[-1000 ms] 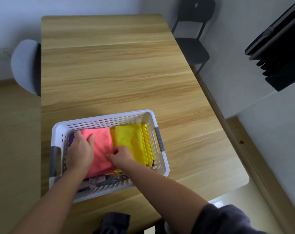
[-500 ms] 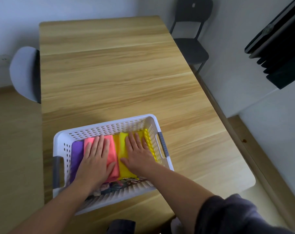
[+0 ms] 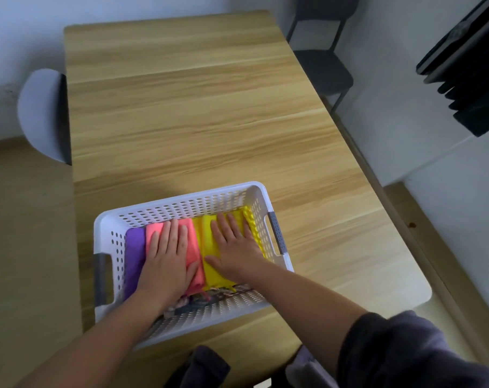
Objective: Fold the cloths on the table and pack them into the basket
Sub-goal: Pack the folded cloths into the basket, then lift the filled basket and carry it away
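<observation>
A white perforated basket (image 3: pixel 181 204) sits near the front edge of a wooden desk (image 3: pixel 195 121). Inside, a purple cloth (image 3: pixel 134 253), pink cloth (image 3: pixel 194 242) and yellow cloth (image 3: pixel 208 242) lie folded side by side. The left hand (image 3: pixel 167 256) presses flat on the pink cloth and the right hand (image 3: pixel 234 247) on the yellow cloth, each grip released, fingers straight.
</observation>
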A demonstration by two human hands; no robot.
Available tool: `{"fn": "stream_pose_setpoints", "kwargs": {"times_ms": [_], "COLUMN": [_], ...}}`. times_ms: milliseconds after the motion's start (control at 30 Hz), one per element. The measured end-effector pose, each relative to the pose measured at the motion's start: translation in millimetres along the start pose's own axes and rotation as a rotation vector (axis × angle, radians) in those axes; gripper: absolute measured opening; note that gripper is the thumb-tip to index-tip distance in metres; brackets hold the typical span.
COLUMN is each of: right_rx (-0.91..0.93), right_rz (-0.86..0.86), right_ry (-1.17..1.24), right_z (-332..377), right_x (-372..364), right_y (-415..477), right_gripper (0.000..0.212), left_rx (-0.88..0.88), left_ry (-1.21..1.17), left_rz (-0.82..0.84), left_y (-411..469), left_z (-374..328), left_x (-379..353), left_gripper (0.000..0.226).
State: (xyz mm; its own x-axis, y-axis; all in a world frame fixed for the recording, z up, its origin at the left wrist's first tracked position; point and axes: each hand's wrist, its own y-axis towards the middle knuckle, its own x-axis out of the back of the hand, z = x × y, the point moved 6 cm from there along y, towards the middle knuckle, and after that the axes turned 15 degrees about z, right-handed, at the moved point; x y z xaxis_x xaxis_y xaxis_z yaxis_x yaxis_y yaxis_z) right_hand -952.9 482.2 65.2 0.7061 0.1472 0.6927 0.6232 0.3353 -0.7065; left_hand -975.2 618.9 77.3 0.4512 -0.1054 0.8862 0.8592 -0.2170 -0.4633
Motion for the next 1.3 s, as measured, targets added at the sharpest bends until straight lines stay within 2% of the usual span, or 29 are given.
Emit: {"fn": "stream_pose_setpoints", "kwargs": {"times_ms": [133,200,300,367,433,533,633,700,800,867,1000,1100,1167,1300], "right_rx": [0.072,0.154,0.172,0.064,-0.025,-0.026,0.022,-0.016,-0.113,-0.154,-0.241,-0.3,-0.331,-0.359], "right_rz": [-0.078,-0.173,-0.558,-0.673,-0.677,-0.617,-0.552,-0.507,-0.505,-0.572,-0.653,-0.665,-0.698,-0.807], "right_ry": [0.219,0.302,0.189,0.13,0.128,0.183,0.321,0.528,0.795,0.839,0.979,1.123,1.195,1.264], "right_z": [5.8,10.2,7.0,-7.1,-20.8,-33.9,-39.2,-50.2,-66.5,-81.3,-130.6,-169.5,-193.5,-234.8], "right_x": [25.4,35.4,50.0,51.9,49.8,38.6,38.1,36.1,29.4,28.2,15.7,-0.1,-11.2,-27.8], "right_y": [-33.2,-53.2,-87.7,-101.2,-106.5,-101.0,-101.1,-102.3,-103.5,-110.9,-136.3,-153.6,-169.0,-197.0], "right_gripper": [0.066,0.055,0.038,0.036,0.032,0.039,0.069,0.078,0.062,0.05,0.041,0.037,0.035,0.026], "left_rx": [-0.004,-0.025,0.065,0.195,0.312,0.377,0.461,0.537,0.589,0.568,0.451,0.447,0.42,0.371], "left_ry": [-0.089,-0.141,-0.183,-0.197,-0.236,-0.291,-0.415,-0.554,-0.608,-0.64,-0.792,-0.996,-1.114,-1.13], "left_rz": [-0.12,-0.2,-0.311,-0.32,-0.266,-0.23,-0.23,-0.249,-0.239,-0.227,-0.273,-0.296,-0.243,-0.063], "left_y": [-21.7,-35.5,-58.3,-68.8,-74.7,-79.0,-81.8,-83.8,-81.4,-73.1,-51.1,-31.3,-13.7,10.9], "left_z": [-9.3,-14.0,-4.6,10.0,22.9,29.0,37.7,46.2,44.6,35.8,3.9,-12.9,-27.7,-76.9], "left_x": [27.1,40.6,55.8,57.3,52.4,48.7,49.7,51.6,58.9,64.9,82.3,78.7,76.2,86.5], "left_gripper": [0.069,0.061,0.052,0.045,0.047,0.049,0.06,0.068,0.07,0.067,0.051,0.037,0.019,0.032]}}
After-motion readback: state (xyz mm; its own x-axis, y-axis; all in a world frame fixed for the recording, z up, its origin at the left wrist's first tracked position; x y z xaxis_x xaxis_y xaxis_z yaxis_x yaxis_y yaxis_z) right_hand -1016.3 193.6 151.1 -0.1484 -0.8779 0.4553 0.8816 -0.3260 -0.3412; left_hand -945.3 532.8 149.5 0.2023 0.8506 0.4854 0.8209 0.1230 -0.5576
